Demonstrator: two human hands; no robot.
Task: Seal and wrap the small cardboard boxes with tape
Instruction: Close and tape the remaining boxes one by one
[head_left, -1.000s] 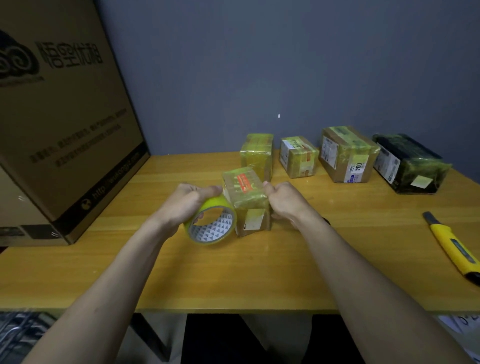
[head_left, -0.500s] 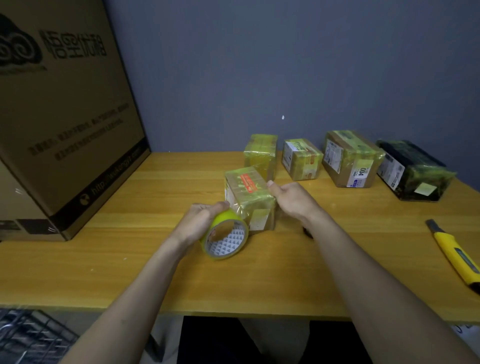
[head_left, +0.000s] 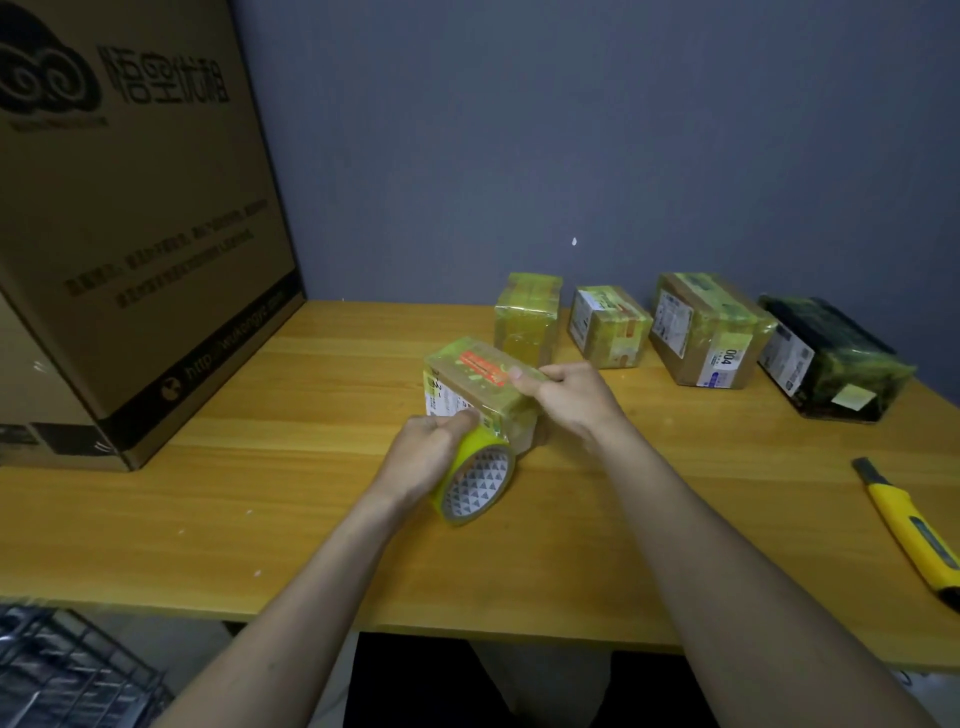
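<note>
Tape work is in the middle of a wrap. The small box (head_left: 480, 387) stands near the centre of the wooden table (head_left: 311, 493), already covered with much yellow-green film, and a red label shows on its top.

The right hand (head_left: 566, 397) grips the far right side of the box, with the fingers curled over the top edge. This seems to be for holding the box steady, so that it does not slide when the tape pulls.

The left hand (head_left: 428, 452) is closed around the roll of tape (head_left: 475, 480). The thumb presses near the lower front corner of the box. The roll is held on its edge, touching the box or just beside it, probably so that the strip comes off flat against the cardboard. A free strip between roll and box cannot be seen clearly.

Four wrapped packages (head_left: 701, 332) stand in a row at the back by the wall, well apart from the hands; they look finished and put out of the way. A yellow knife (head_left: 906, 530) lies at the right edge, within reach, likely for cutting the tape. A big carton (head_left: 130, 218) fills the left side.
</note>
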